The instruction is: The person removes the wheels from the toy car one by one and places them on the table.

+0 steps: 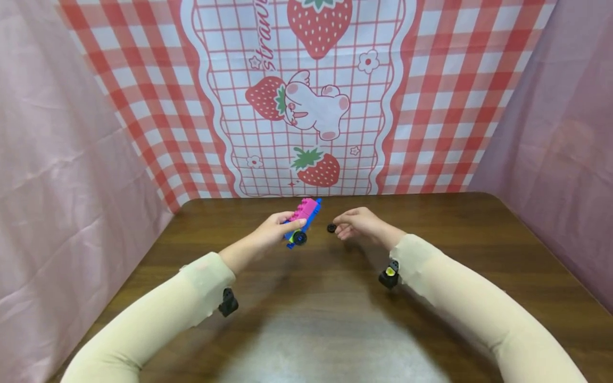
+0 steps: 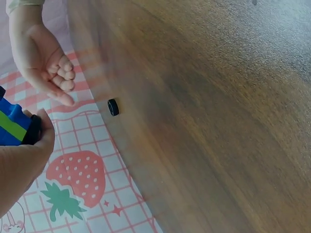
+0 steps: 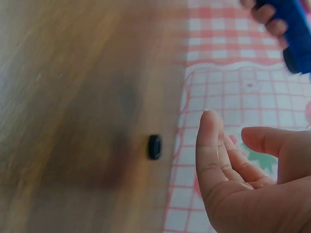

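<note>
My left hand point(image 1: 274, 232) grips a toy car point(image 1: 305, 209) of pink and blue building bricks, with a green strip and black wheels. It holds the car tilted above the table. A loose black wheel point(image 1: 331, 227) stands on edge on the tabletop, as the left wrist view shows. Close by on its right is my right hand point(image 1: 361, 223), apart from the wheel. In the right wrist view the thumb and fingers of that hand point(image 3: 238, 194) are loosely bent with nothing between them. Part of the car point(image 2: 13, 124) lies outside the left wrist view.
The brown wooden table point(image 1: 306, 319) ends at a hanging cloth point(image 1: 436, 106) with red checks and strawberries. Pink curtains point(image 1: 62, 159) hang on both sides. A small black wrist camera point(image 1: 229, 303) sits at each sleeve cuff.
</note>
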A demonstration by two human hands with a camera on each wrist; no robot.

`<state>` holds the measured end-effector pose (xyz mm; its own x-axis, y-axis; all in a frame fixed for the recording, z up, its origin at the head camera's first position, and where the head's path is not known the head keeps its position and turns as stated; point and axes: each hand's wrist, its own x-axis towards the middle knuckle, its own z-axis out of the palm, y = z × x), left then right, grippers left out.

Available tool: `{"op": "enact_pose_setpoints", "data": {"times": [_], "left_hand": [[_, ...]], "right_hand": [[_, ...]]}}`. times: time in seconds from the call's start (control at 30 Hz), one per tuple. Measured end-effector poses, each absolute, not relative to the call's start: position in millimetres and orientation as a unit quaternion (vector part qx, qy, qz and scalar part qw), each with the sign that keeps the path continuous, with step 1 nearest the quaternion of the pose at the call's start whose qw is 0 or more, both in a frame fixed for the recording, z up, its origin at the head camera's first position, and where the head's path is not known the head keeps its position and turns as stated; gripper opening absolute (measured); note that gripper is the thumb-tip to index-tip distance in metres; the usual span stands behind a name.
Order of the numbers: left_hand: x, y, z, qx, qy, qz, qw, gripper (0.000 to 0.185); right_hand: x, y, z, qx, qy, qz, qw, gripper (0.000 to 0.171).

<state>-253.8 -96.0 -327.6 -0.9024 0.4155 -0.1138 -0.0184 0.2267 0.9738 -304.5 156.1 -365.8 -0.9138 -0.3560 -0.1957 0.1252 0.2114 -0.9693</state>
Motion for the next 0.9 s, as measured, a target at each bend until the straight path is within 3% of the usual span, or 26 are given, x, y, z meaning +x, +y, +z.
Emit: {"op": "enact_pose_setpoints", "data": {"times": [0.5,0.9], "left_hand": [[-255.2,-90.6,-326.0,0.111,0.788,0.596,0.111,0.047],[-258.7,-83.3,-328.5,0.115,0.785,0.597,0.121,0.047]], "right_hand": [[-271.3,138.6,-325.2,-0.154,0.747,-0.615,0.199,0.036],[-253.5,126.0,-315.3,-0.192,0.751,-0.593,0.217,0.036]]}}
